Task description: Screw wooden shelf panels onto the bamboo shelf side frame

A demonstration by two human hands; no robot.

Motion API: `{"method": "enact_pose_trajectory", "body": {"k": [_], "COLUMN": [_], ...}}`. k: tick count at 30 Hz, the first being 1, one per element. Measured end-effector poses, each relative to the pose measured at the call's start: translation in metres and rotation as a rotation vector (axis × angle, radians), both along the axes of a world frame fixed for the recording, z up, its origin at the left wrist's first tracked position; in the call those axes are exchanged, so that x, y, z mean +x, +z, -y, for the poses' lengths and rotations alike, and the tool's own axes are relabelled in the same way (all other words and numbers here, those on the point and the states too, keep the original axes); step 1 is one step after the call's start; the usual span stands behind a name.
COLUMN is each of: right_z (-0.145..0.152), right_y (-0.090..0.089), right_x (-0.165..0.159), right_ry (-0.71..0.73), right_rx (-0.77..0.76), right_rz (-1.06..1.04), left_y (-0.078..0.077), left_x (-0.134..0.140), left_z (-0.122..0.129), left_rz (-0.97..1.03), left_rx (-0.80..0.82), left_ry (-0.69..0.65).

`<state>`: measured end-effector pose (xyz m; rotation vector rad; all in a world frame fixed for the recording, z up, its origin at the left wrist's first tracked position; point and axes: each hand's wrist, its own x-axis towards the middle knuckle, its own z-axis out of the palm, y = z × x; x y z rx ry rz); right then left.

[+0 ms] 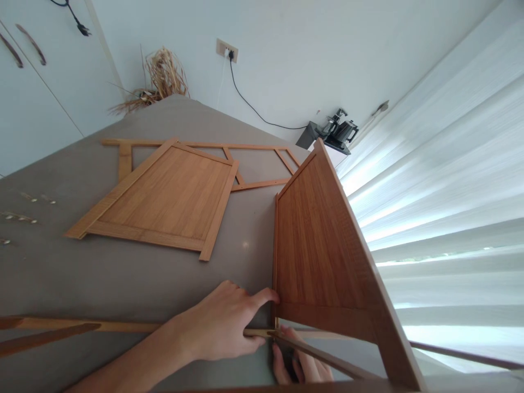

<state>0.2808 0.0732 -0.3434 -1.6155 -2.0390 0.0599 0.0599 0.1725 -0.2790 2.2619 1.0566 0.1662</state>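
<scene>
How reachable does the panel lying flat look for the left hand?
Probably yes: nothing visible stands between the left hand and the panel lying flat, though the hand would likely first have to release the rail.

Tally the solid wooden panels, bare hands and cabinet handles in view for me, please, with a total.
Panels: 2 (flat panel, upright panel)
Hands: 2 (left hand, right hand)
Handles: 2 (left handle, right handle)
Total: 6

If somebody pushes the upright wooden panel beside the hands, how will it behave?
The upright wooden panel is probably stiff, because strips frame it. It may tip if pushed on its broad face, since it seems to stand on edge. Rolling looks unlikely: its sides are straight.
</scene>
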Motion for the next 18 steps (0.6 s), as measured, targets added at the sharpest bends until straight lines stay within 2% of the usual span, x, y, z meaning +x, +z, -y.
{"method": "enact_pose_trajectory", "body": {"k": [4, 7, 18], "right_z": [-0.004, -0.004, 0.010], "right_y": [0.015, 0.025, 0.043], "right_x": [0.002, 0.000, -0.005], "right_ry": [0.174, 0.155, 0.099], "right_rx": [0.051, -0.097, -0.123], "right_rz": [-0.013, -0.010, -0.043], "left_y": [0.007, 0.012, 0.012], "left_x": [0.001, 0.005, 0.024], "left_z": [0.002, 0.005, 0.023], "left_rz": [-0.019, 0.005, 0.078], "left_rx": [0.000, 0.011, 0.145], "left_ry": [-0.021, -0.006, 0.048]}}
